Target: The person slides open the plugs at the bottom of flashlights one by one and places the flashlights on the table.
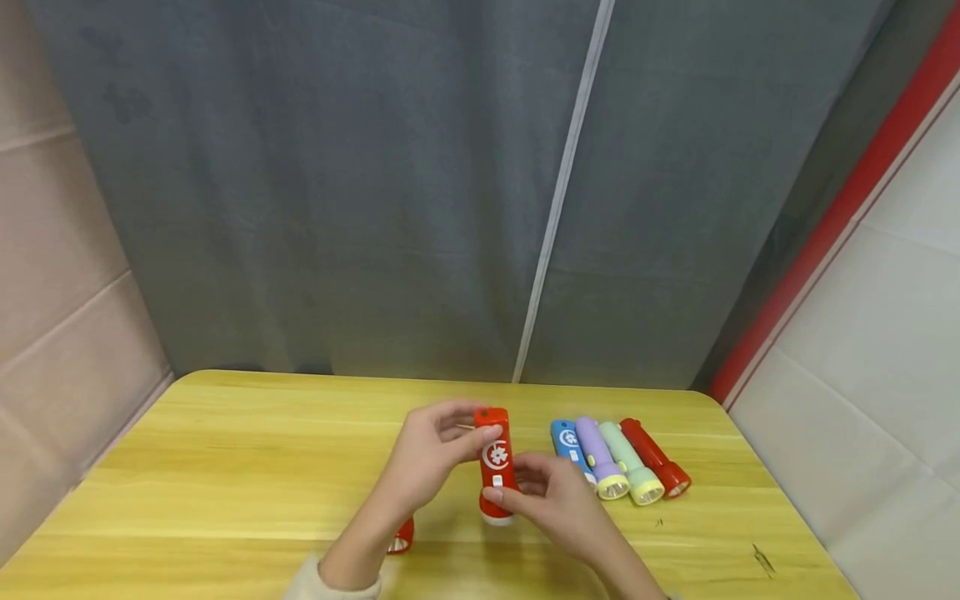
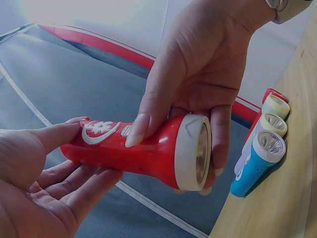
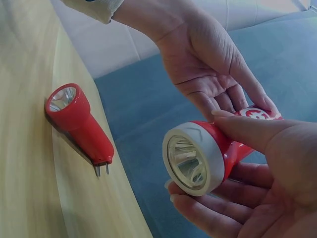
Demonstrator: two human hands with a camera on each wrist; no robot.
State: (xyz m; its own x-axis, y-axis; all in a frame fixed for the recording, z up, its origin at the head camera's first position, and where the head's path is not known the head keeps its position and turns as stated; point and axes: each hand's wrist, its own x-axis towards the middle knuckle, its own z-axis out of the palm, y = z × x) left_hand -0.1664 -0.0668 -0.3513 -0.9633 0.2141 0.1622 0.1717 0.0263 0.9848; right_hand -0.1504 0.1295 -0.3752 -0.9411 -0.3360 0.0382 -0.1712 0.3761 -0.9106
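Note:
A red flashlight (image 1: 497,457) with a white rim, a white flower emblem and a small white switch is held above the table between both hands. My left hand (image 1: 426,457) grips its tail end, thumb on the emblem side. Near the head end, my right hand (image 1: 561,504) holds the body, its thumb beside the switch and its fingers behind. The left wrist view shows that right thumb on the flashlight's body (image 2: 153,156), close to the switch. In the right wrist view the clear lens (image 3: 188,163) faces the camera; no glow shows in it.
A second red flashlight (image 3: 84,124) with metal prongs at its tail lies on the table, partly hidden by my left forearm in the head view. To the right, blue (image 1: 568,443), purple (image 1: 596,446), green (image 1: 628,458) and red (image 1: 654,454) flashlights lie side by side. A grey curtain (image 1: 337,208) stands behind.

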